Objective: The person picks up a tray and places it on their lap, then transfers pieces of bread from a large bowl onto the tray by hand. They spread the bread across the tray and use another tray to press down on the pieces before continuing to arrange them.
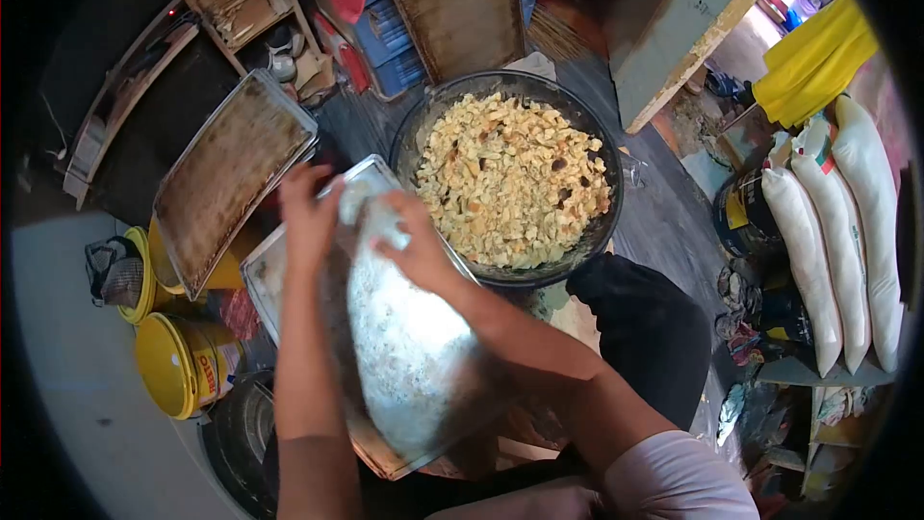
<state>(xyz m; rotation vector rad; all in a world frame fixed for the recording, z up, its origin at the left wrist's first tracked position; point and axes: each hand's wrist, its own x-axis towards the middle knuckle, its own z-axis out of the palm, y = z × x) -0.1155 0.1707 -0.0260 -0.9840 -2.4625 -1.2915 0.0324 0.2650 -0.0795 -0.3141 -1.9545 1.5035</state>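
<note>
- Centre of the frame: a clear plastic bag (414,356), packed with pale crumbly stuff, lies slanted from mid-frame down to the lower middle.
- Left hand (308,221) is up at the bag's top end, left of centre, fingers closed on the loose film there; there's a little blur, but it reads as a firm hold.
- Right hand (419,250) sits just beside it on the bag's upper shoulder, fingers curled in and gripping the plastic.
- Under the bag is a metal tray (262,279), its rim showing at the left and peeking out past the hands.
- Just above and right is a big dark bowl (616,217) heaped with yellowish snack pieces (510,183), touching or nearly touching the tray's far corner.
- My read on handling: the bag looks full and heavy, the film thin and slick, the load loose enough to slump and shift.
- I'd say the gathered top is the place to hold it, with a palm under the belly if it is lifted; pinching the stretched middle risks a tear.
- Upper left: an empty tray (231,173), browned, leaning over yellow buckets (178,366).
- Right edge: three long white sacks (847,231), well apart from the hands.
</note>
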